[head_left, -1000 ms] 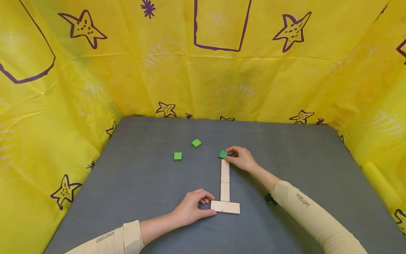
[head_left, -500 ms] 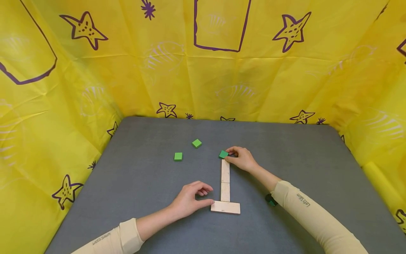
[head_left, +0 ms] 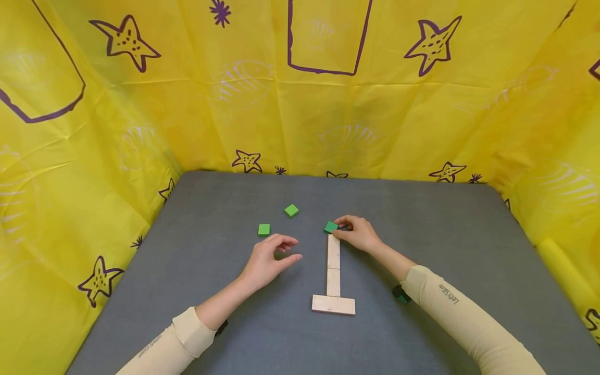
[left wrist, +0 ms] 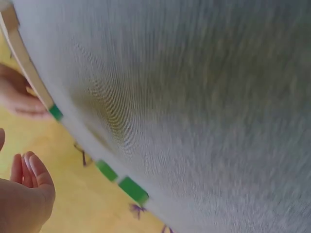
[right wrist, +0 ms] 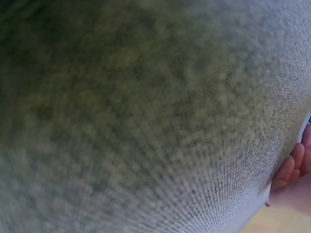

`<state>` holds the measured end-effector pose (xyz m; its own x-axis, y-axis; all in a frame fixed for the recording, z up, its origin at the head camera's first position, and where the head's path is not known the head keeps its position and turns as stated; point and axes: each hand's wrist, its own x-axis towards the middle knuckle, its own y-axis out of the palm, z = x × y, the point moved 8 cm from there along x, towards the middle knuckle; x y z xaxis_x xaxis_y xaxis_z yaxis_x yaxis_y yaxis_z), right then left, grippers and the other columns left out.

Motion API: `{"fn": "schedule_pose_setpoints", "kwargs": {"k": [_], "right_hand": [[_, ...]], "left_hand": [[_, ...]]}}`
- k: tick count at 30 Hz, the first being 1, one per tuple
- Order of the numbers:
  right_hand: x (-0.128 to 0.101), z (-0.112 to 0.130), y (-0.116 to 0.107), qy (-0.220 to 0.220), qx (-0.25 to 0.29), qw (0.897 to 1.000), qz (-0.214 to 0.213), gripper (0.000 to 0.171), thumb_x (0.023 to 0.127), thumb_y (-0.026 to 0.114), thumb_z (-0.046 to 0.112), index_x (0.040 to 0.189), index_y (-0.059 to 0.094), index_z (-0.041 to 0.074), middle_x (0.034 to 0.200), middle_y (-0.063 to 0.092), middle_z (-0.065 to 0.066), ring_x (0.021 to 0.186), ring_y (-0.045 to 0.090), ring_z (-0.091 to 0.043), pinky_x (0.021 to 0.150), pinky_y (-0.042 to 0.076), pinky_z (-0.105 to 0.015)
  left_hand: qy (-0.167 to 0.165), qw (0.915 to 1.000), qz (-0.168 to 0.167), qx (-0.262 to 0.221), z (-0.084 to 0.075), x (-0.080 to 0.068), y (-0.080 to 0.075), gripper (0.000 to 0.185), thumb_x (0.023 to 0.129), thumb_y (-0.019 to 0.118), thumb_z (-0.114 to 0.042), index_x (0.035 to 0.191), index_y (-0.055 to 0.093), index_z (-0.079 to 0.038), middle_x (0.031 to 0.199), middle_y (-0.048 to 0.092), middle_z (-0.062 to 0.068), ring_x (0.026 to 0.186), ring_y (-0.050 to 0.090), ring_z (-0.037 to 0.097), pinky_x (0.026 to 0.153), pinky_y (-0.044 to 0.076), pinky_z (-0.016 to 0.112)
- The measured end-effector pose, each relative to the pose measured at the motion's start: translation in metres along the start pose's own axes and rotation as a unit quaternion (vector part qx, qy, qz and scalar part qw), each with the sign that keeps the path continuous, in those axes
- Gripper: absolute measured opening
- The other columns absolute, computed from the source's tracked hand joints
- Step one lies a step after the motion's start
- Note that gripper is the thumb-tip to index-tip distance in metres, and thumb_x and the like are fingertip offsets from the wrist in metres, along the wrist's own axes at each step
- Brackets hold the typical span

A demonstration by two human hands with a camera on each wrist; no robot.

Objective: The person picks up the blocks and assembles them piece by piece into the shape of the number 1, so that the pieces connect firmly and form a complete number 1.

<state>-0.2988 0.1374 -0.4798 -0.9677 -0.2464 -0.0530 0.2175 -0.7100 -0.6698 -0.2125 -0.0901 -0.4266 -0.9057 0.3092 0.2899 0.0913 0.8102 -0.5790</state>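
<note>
Nearest: flat wooden base block [head_left: 333, 304], long axis crosswise, untouched. Rising from it away from the body: two narrow wooden blocks [head_left: 333, 265] laid end to end. Left of these, above the grey table [head_left: 445, 234]: left hand [head_left: 267, 259], relaxed, holding nothing, just short of a green square [head_left: 264, 229]. At the strip's far end: right hand [head_left: 358, 233] pinching a green tile [head_left: 330, 227]. Farthest: another green square [head_left: 291, 211]. No containers.
</note>
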Motion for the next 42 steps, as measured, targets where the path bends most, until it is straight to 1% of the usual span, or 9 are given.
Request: {"fn": "schedule_pose_setpoints", "kwargs": {"k": [4, 7, 12, 15, 20, 24, 29, 36, 42], "right_hand": [[0.0, 0.001, -0.001, -0.005, 0.0, 1.0, -0.003, 0.033, 0.088, 0.072, 0.024, 0.116, 0.069, 0.007, 0.105, 0.068, -0.008, 0.096, 0.055, -0.025, 0.082, 0.042, -0.039], [-0.001, 0.001, -0.001, -0.006, -0.003, 1.0, -0.003, 0.034, 0.088, 0.072, 0.025, 0.116, 0.068, 0.006, 0.104, 0.068, -0.008, 0.095, 0.054, -0.025, 0.081, 0.042, -0.038], [-0.001, 0.0, 0.0, -0.004, -0.003, 1.0, -0.004, 0.034, 0.087, 0.072, 0.025, 0.115, 0.068, 0.006, 0.104, 0.067, -0.007, 0.094, 0.053, -0.025, 0.08, 0.041, -0.037], [-0.001, 0.0, 0.0, -0.003, 0.002, 1.0, -0.005, 0.033, 0.087, 0.072, 0.024, 0.115, 0.069, 0.007, 0.104, 0.067, -0.007, 0.094, 0.053, -0.025, 0.081, 0.041, -0.037], [-0.003, 0.001, -0.001, -0.005, 0.005, 1.0, -0.004, 0.032, 0.087, 0.072, 0.023, 0.115, 0.068, 0.007, 0.104, 0.067, -0.008, 0.094, 0.054, -0.024, 0.08, 0.042, -0.037], [-0.003, 0.002, -0.001, -0.004, 0.006, 1.0, -0.003, 0.033, 0.088, 0.072, 0.023, 0.115, 0.068, 0.007, 0.104, 0.067, -0.008, 0.093, 0.054, -0.024, 0.08, 0.042, -0.036], [-0.003, 0.001, -0.001, -0.004, 0.004, 1.0, -0.003, 0.033, 0.087, 0.073, 0.024, 0.115, 0.069, 0.008, 0.104, 0.067, -0.007, 0.093, 0.055, -0.024, 0.08, 0.043, -0.037], [-0.002, 0.002, 0.0, -0.009, 0.005, 1.0, -0.002, 0.032, 0.087, 0.073, 0.024, 0.115, 0.069, 0.007, 0.102, 0.066, -0.007, 0.093, 0.055, -0.024, 0.081, 0.043, -0.038], [-0.003, 0.001, -0.001, -0.004, 0.006, 1.0, -0.004, 0.032, 0.087, 0.073, 0.024, 0.114, 0.069, 0.008, 0.103, 0.066, -0.007, 0.095, 0.054, -0.025, 0.083, 0.043, -0.04]], "left_hand": [[0.009, 0.9995, -0.016, 0.024, 0.006, 0.014, -0.011, 0.028, 0.081, 0.081, -0.016, 0.105, 0.07, -0.007, 0.098, 0.067, 0.01, 0.089, 0.064, 0.026, 0.081, 0.054, 0.039], [0.014, 0.9993, -0.017, 0.031, 0.01, 0.025, -0.015, 0.027, 0.082, 0.08, -0.014, 0.105, 0.069, -0.006, 0.099, 0.066, 0.011, 0.09, 0.064, 0.029, 0.082, 0.053, 0.042], [0.024, 0.9988, -0.009, 0.042, 0.017, 0.043, -0.017, 0.027, 0.083, 0.079, -0.013, 0.106, 0.069, -0.004, 0.103, 0.065, 0.015, 0.095, 0.064, 0.032, 0.084, 0.053, 0.042], [0.024, 0.9985, -0.001, 0.05, 0.022, 0.053, -0.015, 0.028, 0.084, 0.078, -0.013, 0.107, 0.068, -0.001, 0.104, 0.064, 0.017, 0.097, 0.064, 0.032, 0.085, 0.053, 0.042], [-0.006, 0.9971, 0.011, 0.075, 0.035, 0.067, -0.012, 0.034, 0.085, 0.077, -0.015, 0.111, 0.066, 0.003, 0.106, 0.063, 0.018, 0.099, 0.063, 0.033, 0.086, 0.051, 0.043], [-0.03, 0.9948, 0.02, 0.095, 0.046, 0.076, -0.009, 0.036, 0.086, 0.076, -0.018, 0.114, 0.066, 0.002, 0.109, 0.063, 0.017, 0.1, 0.062, 0.032, 0.087, 0.05, 0.042], [-0.06, 0.9922, 0.023, 0.106, 0.056, 0.087, -0.007, 0.036, 0.086, 0.076, -0.017, 0.115, 0.065, 0.001, 0.111, 0.062, 0.017, 0.101, 0.06, 0.031, 0.089, 0.049, 0.043], [-0.097, 0.9874, 0.034, 0.12, 0.069, 0.092, -0.004, 0.038, 0.086, 0.076, -0.018, 0.117, 0.065, 0.0, 0.112, 0.061, 0.015, 0.103, 0.058, 0.03, 0.09, 0.048, 0.042], [-0.115, 0.9843, 0.035, 0.129, 0.075, 0.096, -0.003, 0.038, 0.087, 0.075, -0.02, 0.118, 0.064, -0.001, 0.112, 0.061, 0.014, 0.103, 0.057, 0.028, 0.089, 0.048, 0.041]]}}
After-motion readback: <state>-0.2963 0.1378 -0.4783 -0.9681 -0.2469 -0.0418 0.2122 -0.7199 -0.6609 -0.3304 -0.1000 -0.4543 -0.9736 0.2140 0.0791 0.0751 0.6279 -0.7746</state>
